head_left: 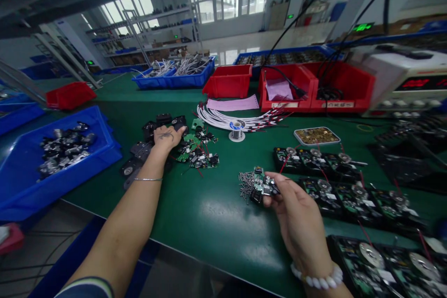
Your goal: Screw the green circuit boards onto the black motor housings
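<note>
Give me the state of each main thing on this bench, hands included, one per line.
Right hand: closed on circuit board
Left hand: on black housings, grip unclear
Screws: loose, piled
Solder spool: standing on end
White cables: bunched, lying curved
Power supply: on, red display lit
Blue parts bin: partly filled
Shallow tray: holding small gold-coloured parts
Black-cased units: open, boards exposed

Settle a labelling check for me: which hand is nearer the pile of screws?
Right. The right hand, holding a circuit board, is just right of the screws; the left hand is farther off leftward, at the black casings.
</note>
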Tool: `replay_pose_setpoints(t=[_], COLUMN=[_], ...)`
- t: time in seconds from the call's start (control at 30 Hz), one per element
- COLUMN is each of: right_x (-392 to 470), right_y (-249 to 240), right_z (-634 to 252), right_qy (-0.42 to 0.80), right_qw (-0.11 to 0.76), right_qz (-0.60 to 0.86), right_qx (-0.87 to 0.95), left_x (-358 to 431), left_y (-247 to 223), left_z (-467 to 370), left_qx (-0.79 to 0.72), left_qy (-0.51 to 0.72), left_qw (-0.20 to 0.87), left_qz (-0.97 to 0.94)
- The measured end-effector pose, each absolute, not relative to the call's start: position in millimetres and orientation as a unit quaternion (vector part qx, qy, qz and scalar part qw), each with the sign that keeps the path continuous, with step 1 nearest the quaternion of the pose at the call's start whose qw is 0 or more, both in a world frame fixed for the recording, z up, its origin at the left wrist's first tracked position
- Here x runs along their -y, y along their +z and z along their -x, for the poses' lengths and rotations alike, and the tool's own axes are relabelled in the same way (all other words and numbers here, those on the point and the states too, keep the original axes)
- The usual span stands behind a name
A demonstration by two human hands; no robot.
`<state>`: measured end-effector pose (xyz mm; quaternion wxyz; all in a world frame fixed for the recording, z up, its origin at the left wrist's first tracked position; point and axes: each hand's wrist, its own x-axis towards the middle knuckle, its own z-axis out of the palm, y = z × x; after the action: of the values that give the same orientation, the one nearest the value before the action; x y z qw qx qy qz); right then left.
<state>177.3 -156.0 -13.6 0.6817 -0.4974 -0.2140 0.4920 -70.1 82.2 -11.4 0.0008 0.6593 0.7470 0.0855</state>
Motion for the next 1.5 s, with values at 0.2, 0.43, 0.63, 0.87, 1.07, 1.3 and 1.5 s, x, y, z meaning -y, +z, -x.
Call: replay_pose_setpoints(t=[0.2,0.43,0.63,0.87,1.07,1.3,1.5], right_x=[155,157,155,154,154,155,156], right_y=[-15,-14,-14,-16,-13,-18,-19], right_z=[-177,-178,-178,-179,-179,-179,-179], right_qy=[0.500,0.513,0.497,0.508,0.502,0.502,0.493], right_qw=[0.679,0.685,0.697,0.689,0.700,0.689,0.674], right_qz=[0.495,0.484,0.489,0.487,0.481,0.482,0.508], right_qx=[0.210,0.184,0.166,0.174,0.161,0.204,0.211], left_x=[-79,-37,2,16,46,63,41], left_y=[-4,17,-3,-5,3,-4,10], left_z=[62,20,-26,-20,-31,-42,-27], left_qx=[-0.725,-0.603,-0.303,-0.243,-0.101,-0.091,-0.193], left_qy=[0.132,0.279,0.264,0.205,0.255,0.300,0.329], left_qw=[0.022,0.004,0.010,0.130,0.227,0.160,0.193], left_qz=[-0.675,-0.747,-0.916,-0.939,-0.934,-0.936,-0.904])
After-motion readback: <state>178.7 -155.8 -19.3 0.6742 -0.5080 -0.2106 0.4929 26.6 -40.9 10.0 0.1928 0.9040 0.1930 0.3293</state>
